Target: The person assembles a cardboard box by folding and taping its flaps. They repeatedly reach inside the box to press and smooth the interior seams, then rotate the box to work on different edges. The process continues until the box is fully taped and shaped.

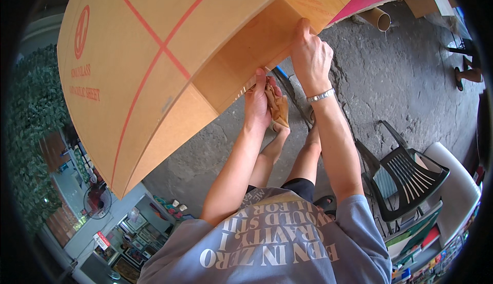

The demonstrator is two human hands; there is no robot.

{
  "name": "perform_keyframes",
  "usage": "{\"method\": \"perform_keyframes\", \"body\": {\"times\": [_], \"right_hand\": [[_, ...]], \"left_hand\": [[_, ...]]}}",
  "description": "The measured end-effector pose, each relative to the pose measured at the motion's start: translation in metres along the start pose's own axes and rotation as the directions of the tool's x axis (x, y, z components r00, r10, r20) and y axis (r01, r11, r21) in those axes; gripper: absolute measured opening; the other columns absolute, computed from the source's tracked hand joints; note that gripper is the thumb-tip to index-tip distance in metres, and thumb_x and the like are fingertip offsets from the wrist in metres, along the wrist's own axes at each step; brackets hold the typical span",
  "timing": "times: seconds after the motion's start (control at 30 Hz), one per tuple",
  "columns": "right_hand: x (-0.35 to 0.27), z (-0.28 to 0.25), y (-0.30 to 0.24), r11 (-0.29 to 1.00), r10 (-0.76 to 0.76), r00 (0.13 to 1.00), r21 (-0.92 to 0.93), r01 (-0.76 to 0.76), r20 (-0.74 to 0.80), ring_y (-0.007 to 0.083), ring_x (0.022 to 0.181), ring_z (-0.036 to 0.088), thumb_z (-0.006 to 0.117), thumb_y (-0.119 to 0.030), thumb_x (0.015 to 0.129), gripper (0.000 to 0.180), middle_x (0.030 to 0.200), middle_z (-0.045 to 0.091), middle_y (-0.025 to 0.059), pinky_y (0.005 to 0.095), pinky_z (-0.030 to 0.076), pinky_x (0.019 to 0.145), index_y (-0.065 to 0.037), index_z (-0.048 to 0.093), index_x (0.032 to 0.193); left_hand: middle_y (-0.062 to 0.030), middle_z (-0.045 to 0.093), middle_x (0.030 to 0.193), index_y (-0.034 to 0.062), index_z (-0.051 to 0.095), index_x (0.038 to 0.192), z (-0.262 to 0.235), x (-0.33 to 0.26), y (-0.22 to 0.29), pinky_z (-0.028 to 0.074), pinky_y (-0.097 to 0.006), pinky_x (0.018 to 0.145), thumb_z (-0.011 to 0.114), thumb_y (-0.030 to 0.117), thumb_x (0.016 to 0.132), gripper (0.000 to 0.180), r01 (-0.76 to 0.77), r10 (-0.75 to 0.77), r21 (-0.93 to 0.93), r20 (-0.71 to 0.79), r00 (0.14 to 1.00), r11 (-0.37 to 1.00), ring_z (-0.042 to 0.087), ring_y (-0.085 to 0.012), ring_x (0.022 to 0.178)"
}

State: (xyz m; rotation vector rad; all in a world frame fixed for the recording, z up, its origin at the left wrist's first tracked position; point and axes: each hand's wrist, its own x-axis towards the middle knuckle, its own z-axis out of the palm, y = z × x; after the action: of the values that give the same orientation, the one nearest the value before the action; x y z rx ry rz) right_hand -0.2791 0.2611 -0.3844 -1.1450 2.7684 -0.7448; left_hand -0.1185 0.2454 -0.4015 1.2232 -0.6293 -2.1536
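A large sheet faced in brown paper (215,16), crossed by red lines, curves up over the upper left. Beneath its raised edge lies another brown surface (257,40). My right hand (313,60), wearing a metal band at the wrist, is closed at the edge of that lower surface, with the thumb and finger pressed together there. Just to its left, my left hand (258,99) is wrapped round a crumpled piece of brown paper (278,108), its thumb close to the same edge. What lies inside the right hand's pinch is largely hidden.
A black slatted chair (411,178) stands on the concrete floor (380,83) at the right, beside a pale panel (454,196). A cardboard tube (381,20) juts out at the upper right. A fan (97,200) is at the lower left. Another person's leg (467,73) shows far right.
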Motion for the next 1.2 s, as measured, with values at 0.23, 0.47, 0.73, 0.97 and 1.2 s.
{"method": "perform_keyframes", "body": {"times": [0.23,0.47,0.73,0.97,1.2], "right_hand": [[-0.014,-0.013,0.009,0.99,0.005,1.0,0.139,-0.009,0.026,0.0404,0.063,0.068,0.053,-0.011,0.1,0.011,0.065,0.065,0.018,0.0517,0.051,0.054,-0.013,0.052,0.111],[-0.028,-0.028,0.016,0.988,-0.055,0.998,0.144,0.049,0.038,0.036,0.064,0.069,0.056,-0.003,0.091,0.021,0.068,0.068,0.0151,0.0474,0.05,0.053,-0.011,0.053,0.111],[-0.052,-0.056,0.02,0.861,0.131,0.989,0.503,-0.076,-0.075,0.0359,0.076,0.072,0.054,-0.007,0.101,0.012,0.084,0.075,0.0117,0.0461,0.054,0.063,-0.01,0.053,0.113],[-0.097,-0.059,0.009,0.795,-0.172,0.98,0.602,0.077,0.101,0.0283,0.086,0.062,0.061,0.0,0.097,0.006,0.096,0.06,0.0149,0.034,0.05,0.073,-0.001,0.062,0.102],[-0.063,-0.025,0.018,0.42,0.578,0.789,0.754,-0.505,0.207,0.0173,0.078,0.067,0.07,-0.022,0.099,0.028,0.084,0.069,0.0138,0.0303,0.052,0.071,0.004,0.066,0.092]], "left_hand": [[-0.0011,0.063,0.077,0.0119,0.063,0.107,0.003,0.0,-0.003,0.053,-0.027,0.054,0.069,0.04,0.1,0.03,-0.023,0.023,-0.004,-0.043,0.999,1.0,0.062,-0.0128,0.061],[-0.0015,0.063,0.078,0.0116,0.063,0.108,-0.001,0.001,-0.004,0.053,-0.026,0.055,0.068,0.041,0.101,0.03,-0.036,0.036,0.006,-0.014,0.999,0.999,0.061,-0.0126,0.061],[-0.0022,0.064,0.085,0.0077,0.062,0.129,0.002,-0.009,0.005,0.053,-0.026,0.06,0.06,0.049,0.103,0.049,0.029,-0.043,0.169,0.079,0.996,0.985,0.061,-0.0115,0.067],[-0.0037,0.068,0.099,0.0053,0.063,0.131,0.021,-0.036,0.004,0.053,-0.026,0.069,0.055,0.043,0.107,0.045,-0.104,-0.005,0.318,0.323,0.946,0.942,0.063,-0.0118,0.075],[-0.0029,0.069,0.093,0.0048,0.068,0.118,0.002,-0.026,-0.002,0.051,-0.024,0.06,0.06,0.026,0.107,0.025,-0.001,-0.049,0.283,0.171,0.984,0.959,0.06,-0.0085,0.068]]}}
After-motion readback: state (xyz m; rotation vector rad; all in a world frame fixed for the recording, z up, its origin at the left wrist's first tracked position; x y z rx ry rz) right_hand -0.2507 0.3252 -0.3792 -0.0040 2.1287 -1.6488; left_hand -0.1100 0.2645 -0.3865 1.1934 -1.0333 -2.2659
